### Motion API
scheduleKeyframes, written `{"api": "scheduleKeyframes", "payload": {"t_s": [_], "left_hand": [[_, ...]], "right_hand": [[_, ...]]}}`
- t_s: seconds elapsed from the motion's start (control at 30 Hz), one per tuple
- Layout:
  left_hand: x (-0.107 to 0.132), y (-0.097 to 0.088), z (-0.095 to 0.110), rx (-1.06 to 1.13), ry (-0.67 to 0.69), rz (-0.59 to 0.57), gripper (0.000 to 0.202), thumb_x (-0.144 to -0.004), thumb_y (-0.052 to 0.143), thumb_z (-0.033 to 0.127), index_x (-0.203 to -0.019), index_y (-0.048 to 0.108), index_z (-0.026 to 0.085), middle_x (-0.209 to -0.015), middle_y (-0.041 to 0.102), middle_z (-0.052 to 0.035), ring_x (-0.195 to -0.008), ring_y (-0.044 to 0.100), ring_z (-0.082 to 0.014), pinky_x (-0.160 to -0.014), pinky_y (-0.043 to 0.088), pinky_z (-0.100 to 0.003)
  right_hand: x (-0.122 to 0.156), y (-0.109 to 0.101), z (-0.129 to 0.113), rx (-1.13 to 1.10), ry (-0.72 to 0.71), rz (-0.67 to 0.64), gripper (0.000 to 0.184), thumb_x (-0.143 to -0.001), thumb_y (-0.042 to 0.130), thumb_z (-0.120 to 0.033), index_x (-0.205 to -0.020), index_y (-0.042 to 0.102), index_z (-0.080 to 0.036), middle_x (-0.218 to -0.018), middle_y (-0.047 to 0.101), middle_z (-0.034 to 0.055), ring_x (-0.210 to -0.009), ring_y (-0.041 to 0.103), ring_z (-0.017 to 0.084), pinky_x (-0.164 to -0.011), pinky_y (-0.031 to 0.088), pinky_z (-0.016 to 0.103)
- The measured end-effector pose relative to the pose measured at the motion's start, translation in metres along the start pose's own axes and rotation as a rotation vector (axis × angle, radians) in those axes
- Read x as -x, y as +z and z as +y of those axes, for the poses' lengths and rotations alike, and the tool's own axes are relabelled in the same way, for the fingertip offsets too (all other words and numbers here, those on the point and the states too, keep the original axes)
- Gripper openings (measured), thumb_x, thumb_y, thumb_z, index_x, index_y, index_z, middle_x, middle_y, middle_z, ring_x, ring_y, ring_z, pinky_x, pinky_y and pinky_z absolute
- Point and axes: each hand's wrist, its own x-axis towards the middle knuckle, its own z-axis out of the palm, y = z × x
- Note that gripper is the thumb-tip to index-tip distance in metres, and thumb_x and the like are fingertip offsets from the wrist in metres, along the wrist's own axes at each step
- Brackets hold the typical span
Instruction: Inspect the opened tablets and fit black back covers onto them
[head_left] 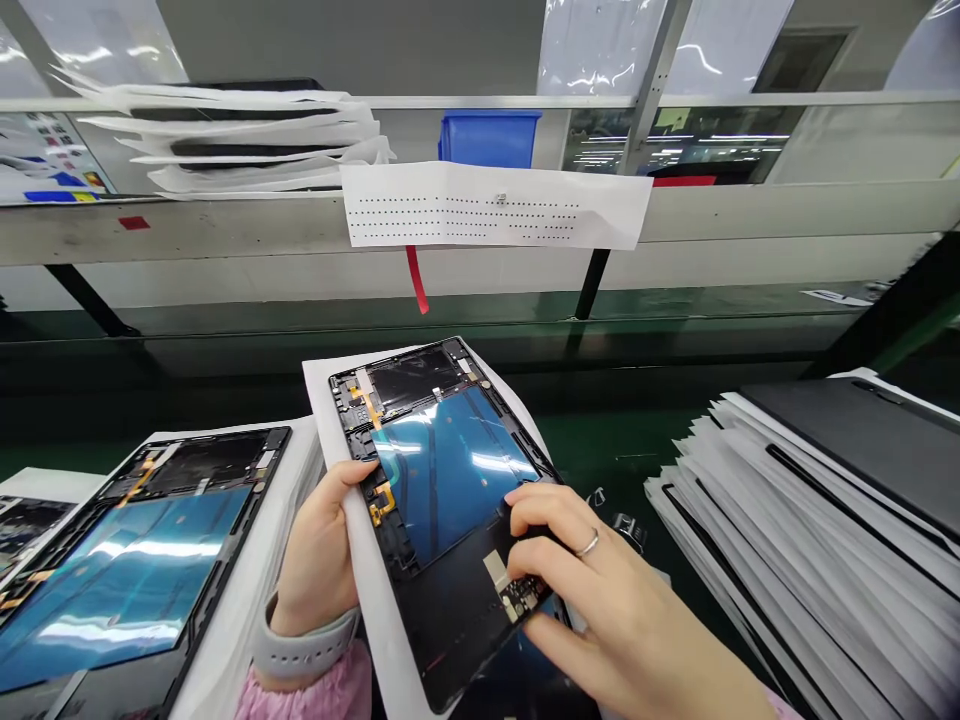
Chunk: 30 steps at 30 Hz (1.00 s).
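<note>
An opened tablet (450, 460) lies tilted in front of me, its inner side up: blue film in the middle, black ends, orange flex cables along the left edge. A white sheet (365, 590) sits under it. My left hand (326, 540) is closed on the left edge of the tablet and the sheet, thumb on top. My right hand (577, 585) is closed around the tablet's lower right corner. Its fingertips touch the black end by a small circuit board (521, 597); what lies under the fingers is hidden.
To the left, another opened tablet (150, 560) rests on white sheets. A tall stack of dark panels and white sheets (817, 520) stands at the right. A shelf rail (225, 228) crosses ahead, bearing stacked sheets (247, 135), a blue bin (489, 138) and a hanging paper (495, 207).
</note>
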Motion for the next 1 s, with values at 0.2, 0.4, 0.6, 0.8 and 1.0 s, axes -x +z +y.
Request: {"api": "scheduleKeyframes", "payload": {"t_s": [0.2, 0.4, 0.6, 0.8, 1.0], "left_hand": [[0.002, 0.004, 0.004, -0.006, -0.043, 0.047, 0.029, -0.089, 0.043, 0.009, -0.087, 0.072, 0.006, -0.062, 0.075, -0.008, -0.074, 0.077, -0.0279, -0.078, 0.062, -0.041], [0.003, 0.001, 0.004, 0.062, -0.127, 0.053, 0.031, -0.088, 0.043, 0.01, -0.09, 0.074, 0.011, -0.062, 0.076, -0.0031, -0.077, 0.077, -0.0254, -0.083, 0.061, -0.038], [0.003, -0.001, 0.002, 0.008, -0.132, 0.115, 0.033, -0.081, 0.046, 0.006, -0.063, 0.071, 0.017, -0.054, 0.073, -0.0016, -0.078, 0.077, -0.0254, -0.088, 0.059, -0.038], [0.007, 0.006, 0.005, -0.015, -0.282, 0.156, 0.026, -0.07, 0.051, 0.015, -0.07, 0.076, 0.017, -0.073, 0.079, -0.0071, -0.101, 0.073, -0.0317, -0.095, 0.056, -0.043], [-0.003, -0.017, 0.006, -0.112, -0.333, -0.122, 0.022, -0.055, 0.071, 0.019, -0.075, 0.078, 0.015, -0.078, 0.079, -0.0088, -0.102, 0.071, -0.0394, -0.097, 0.055, -0.048]], "right_hand": [[0.007, -0.012, 0.012, -0.193, 0.23, 0.155, 0.025, -0.084, 0.067, -0.02, -0.107, 0.059, -0.028, -0.126, 0.058, 0.0057, -0.123, 0.054, 0.024, -0.101, 0.048, 0.034], [-0.003, -0.01, 0.039, -0.517, 0.67, 0.397, 0.022, -0.089, 0.062, -0.042, -0.079, 0.067, -0.023, -0.127, 0.058, 0.007, -0.115, 0.058, 0.027, -0.094, 0.048, 0.037], [-0.01, -0.009, 0.037, -1.033, 0.673, 0.239, 0.016, -0.086, 0.067, -0.039, -0.083, 0.071, -0.023, -0.091, 0.067, 0.0029, -0.091, 0.062, 0.02, -0.086, 0.05, 0.032], [-0.005, -0.007, 0.036, -1.029, 0.674, 0.298, 0.012, -0.087, 0.069, -0.034, -0.084, 0.073, -0.024, -0.093, 0.071, 0.0006, -0.088, 0.064, 0.017, -0.076, 0.05, 0.025], [-0.004, -0.007, 0.034, -1.062, 0.773, 0.359, 0.016, -0.083, 0.073, -0.037, -0.089, 0.073, -0.022, -0.088, 0.073, 0.0019, -0.08, 0.068, 0.018, -0.066, 0.052, 0.024]]}}
